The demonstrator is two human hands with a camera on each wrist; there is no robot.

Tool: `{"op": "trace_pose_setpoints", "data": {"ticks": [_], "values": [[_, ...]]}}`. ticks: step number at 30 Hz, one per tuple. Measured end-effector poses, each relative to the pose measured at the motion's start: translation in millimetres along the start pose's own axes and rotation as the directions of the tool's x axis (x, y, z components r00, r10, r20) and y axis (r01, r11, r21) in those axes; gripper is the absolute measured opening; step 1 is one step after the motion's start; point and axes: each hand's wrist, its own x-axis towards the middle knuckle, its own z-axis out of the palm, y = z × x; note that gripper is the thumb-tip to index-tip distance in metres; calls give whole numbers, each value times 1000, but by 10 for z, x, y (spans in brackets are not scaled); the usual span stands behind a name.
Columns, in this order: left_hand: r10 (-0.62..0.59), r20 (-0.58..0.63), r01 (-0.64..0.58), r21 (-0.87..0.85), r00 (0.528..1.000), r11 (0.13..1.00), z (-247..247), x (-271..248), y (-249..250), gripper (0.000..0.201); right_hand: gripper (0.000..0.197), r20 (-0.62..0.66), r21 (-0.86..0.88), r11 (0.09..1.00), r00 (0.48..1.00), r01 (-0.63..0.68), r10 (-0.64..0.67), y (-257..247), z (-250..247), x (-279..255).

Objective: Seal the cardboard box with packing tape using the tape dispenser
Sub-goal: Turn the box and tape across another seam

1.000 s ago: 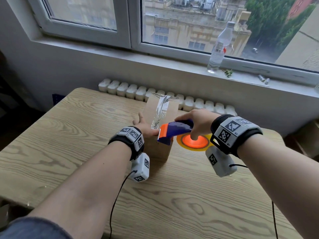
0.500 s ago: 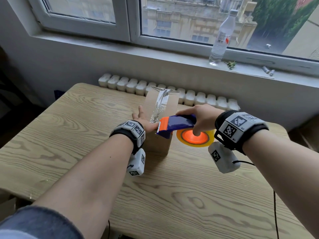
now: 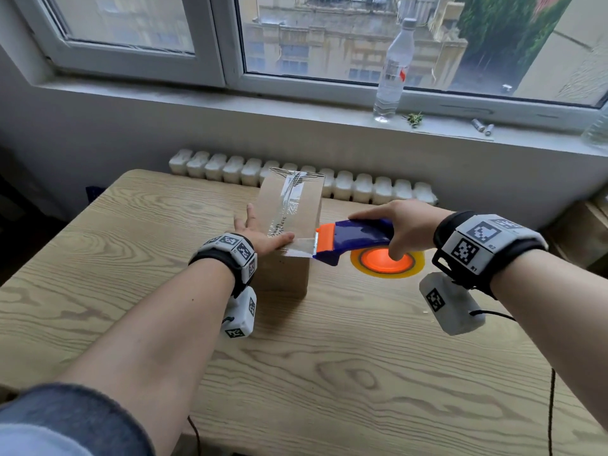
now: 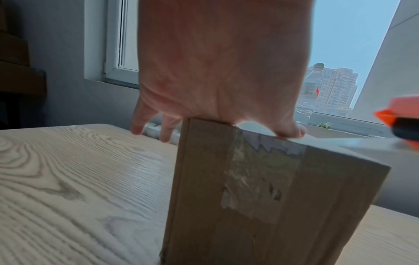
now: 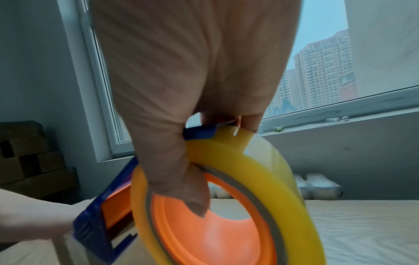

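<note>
A tall cardboard box (image 3: 291, 274) stands on the wooden table (image 3: 329, 373), with clear tape (image 3: 289, 202) running along its top. My left hand (image 3: 260, 233) lies flat on the box's near top edge, thumb pressing the tape end; in the left wrist view its fingers (image 4: 167, 129) hang straight past the box (image 4: 260, 206). My right hand (image 3: 404, 225) grips the blue tape dispenser (image 3: 355, 236) just right of the box, its orange blade guard toward the box. A short tape strip (image 3: 301, 246) spans from thumb to blade. The yellow roll (image 5: 260, 161) sits on an orange hub.
A water bottle (image 3: 393, 67) and small batteries (image 3: 482, 126) sit on the windowsill behind. A white radiator (image 3: 362, 189) runs along the table's far edge. Brown boxes (image 3: 572, 238) stand off the table's right side. Wrist-camera cables trail over the near edge.
The dispenser has slid right, off the box's near top edge, drawing a short strip of tape out sideways. My left hand has stayed on the box.
</note>
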Motion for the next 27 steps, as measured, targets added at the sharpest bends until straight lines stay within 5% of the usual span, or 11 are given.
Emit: {"op": "trace_pose_setpoints", "data": {"ticks": [13, 17, 20, 23, 27], "values": [[17, 0, -17, -3, 1000, 1000, 26, 71, -18, 122, 92, 51, -15, 999, 998, -37, 38, 140, 219, -21], [26, -20, -23, 126, 999, 992, 35, 77, -33, 120, 90, 54, -24, 999, 998, -28, 29, 125, 251, 21], [203, -91, -149, 410, 975, 900, 73, 52, 17, 100, 90, 52, -23, 999, 998, -39, 40, 115, 258, 42], [418, -27, -368, 428, 908, 826, 135, 16, 164, 70, 88, 47, -19, 999, 998, -49, 50, 99, 269, 77], [418, 67, -407, 408, 906, 817, 283, 17, 325, 72, 83, 39, 36, 997, 997, -63, 61, 125, 318, 91]]}}
